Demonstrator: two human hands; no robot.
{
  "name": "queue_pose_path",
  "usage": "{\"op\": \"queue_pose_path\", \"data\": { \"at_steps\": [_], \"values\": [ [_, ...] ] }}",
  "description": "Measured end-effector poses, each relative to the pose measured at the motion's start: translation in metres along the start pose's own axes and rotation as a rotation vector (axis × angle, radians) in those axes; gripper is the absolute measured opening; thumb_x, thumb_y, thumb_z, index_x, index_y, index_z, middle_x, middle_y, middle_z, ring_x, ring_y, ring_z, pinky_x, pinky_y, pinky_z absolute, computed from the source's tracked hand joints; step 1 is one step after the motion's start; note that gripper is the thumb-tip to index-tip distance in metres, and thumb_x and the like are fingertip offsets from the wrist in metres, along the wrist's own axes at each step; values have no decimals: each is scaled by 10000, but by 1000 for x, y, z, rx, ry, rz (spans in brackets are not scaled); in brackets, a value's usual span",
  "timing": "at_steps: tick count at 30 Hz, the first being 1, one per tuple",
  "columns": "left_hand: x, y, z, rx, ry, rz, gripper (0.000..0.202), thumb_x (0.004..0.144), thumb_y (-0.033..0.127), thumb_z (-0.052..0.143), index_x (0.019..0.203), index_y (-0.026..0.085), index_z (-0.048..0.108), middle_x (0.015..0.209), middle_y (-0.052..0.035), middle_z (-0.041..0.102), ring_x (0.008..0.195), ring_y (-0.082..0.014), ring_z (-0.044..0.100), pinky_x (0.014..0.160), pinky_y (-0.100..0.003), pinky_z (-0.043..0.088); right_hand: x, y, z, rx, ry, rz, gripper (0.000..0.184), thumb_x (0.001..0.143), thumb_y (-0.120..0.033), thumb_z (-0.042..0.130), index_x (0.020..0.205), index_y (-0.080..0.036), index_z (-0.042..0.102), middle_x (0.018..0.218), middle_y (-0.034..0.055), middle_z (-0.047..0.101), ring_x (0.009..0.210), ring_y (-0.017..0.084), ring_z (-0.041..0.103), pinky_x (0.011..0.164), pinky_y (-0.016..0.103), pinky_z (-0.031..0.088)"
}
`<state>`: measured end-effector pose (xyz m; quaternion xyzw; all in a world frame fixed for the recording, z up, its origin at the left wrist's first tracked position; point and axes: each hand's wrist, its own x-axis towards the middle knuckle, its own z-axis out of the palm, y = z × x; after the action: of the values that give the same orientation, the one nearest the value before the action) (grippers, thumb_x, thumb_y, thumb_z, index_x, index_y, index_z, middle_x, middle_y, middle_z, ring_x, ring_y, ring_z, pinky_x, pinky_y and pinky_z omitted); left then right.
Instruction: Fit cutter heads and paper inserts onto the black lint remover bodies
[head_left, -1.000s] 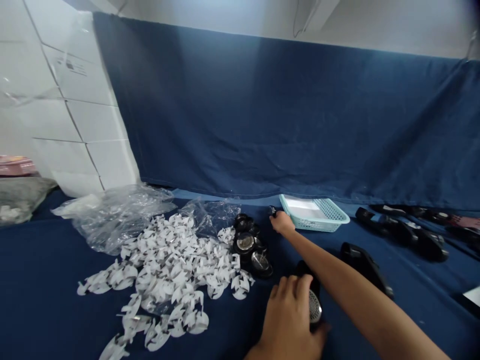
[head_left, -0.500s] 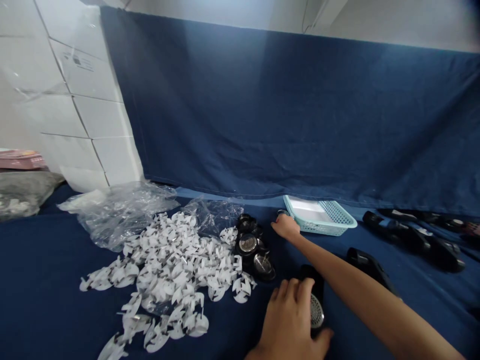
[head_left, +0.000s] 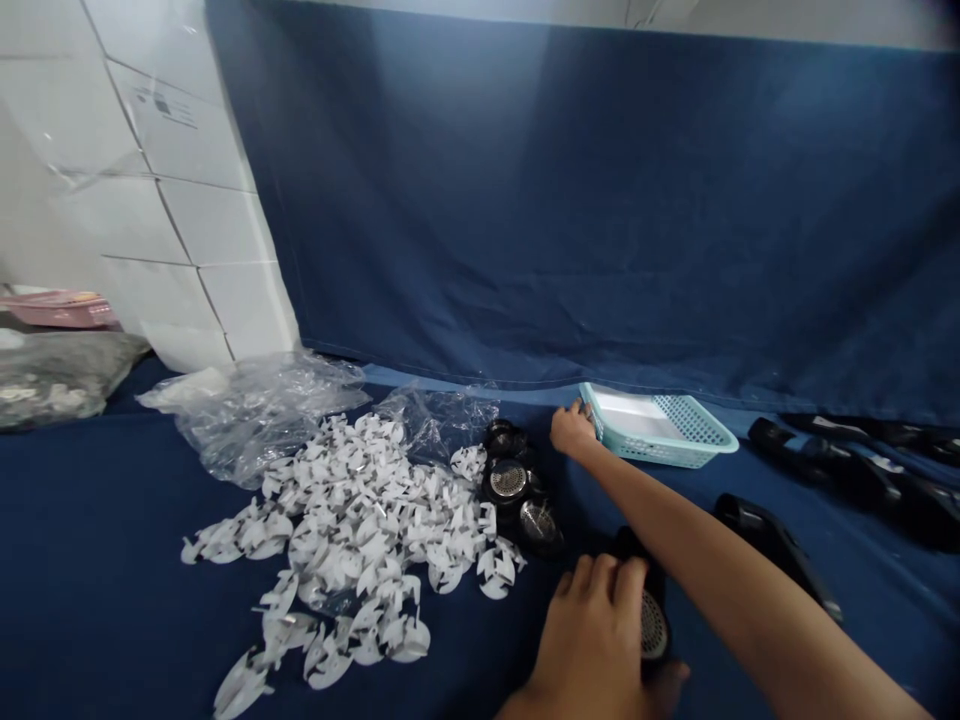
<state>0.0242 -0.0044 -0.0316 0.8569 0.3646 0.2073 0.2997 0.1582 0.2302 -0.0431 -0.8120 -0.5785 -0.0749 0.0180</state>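
On the dark blue cloth-covered table [head_left: 105, 560], at the near side, the left hand [head_left: 600, 632] lay palm down, fingers half curled and thumb bent in, around a black elongated device [head_left: 654, 630] with a round perforated silver face. The right hand [head_left: 575, 430] was extended to the left end of a mint-green perforated plastic basket [head_left: 667, 452] lined with a white sheet [head_left: 628, 406]. Its fingers were bent; whether it held anything could not be determined.

Hazards, as judged: the right forearm [head_left: 720, 565] crossed close to the device, so a hasty withdrawal could knock it out of the left hand's grasp. A push from the right hand could skid the light-looking basket across the cloth. A leftward sweep could drive the pile of black round parts with perforated silver faces [head_left: 508, 480] into the adjoining heap of white plastic pieces [head_left: 382, 525] and mix them.

Against the frame one second earlier, the right hand had risen along the basket's end, and the small dark item then showing at its fingertips was no longer clearly visible. The left hand had kept its place on the device
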Motion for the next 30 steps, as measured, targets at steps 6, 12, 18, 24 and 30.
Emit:
{"op": "queue_pose_path", "data": {
  "at_steps": [6,12,18,24,30],
  "values": [
    [0,1,-1,-1,-1,12,692,693,409,728,1298,183,479,1211,-133,569,1101,-361,511,958,-536,436,1,2,1,-70,-54,-43,341,919,-312,601,1212,-141,565,1231,111,587,1044,240,614,871,440,525],
    [-1,-1,0,11,11,19,709,696,418,719,1313,168,472,1237,-148,559,1122,-374,509,967,-554,431,-9,6,-7,-116,-24,-171,316,921,-308,599,1193,-149,575,1205,100,603,1030,237,619,855,437,531],
    [-1,-2,0,24,12,44,715,707,468,702,1317,173,472,1231,-145,561,1120,-368,510,965,-546,434,-19,11,-17,-142,63,-292,313,918,-304,604,1189,-148,578,1205,101,605,1042,242,615,866,446,525],
    [-1,-3,1,25,32,51,708,690,491,708,1286,175,492,1197,-133,573,1081,-352,526,935,-541,455,-33,19,-36,-79,145,-385,294,923,-303,595,1179,-159,585,1215,88,602,1074,246,601,900,467,504],
    [-2,-4,3,41,48,87,673,702,532,687,1254,189,514,1169,-127,582,1062,-344,533,905,-529,476,-43,5,-60,105,194,-335,378,944,-293,545,1300,-173,503,1200,98,607,1120,265,571,939,487,454]
  ]
}}
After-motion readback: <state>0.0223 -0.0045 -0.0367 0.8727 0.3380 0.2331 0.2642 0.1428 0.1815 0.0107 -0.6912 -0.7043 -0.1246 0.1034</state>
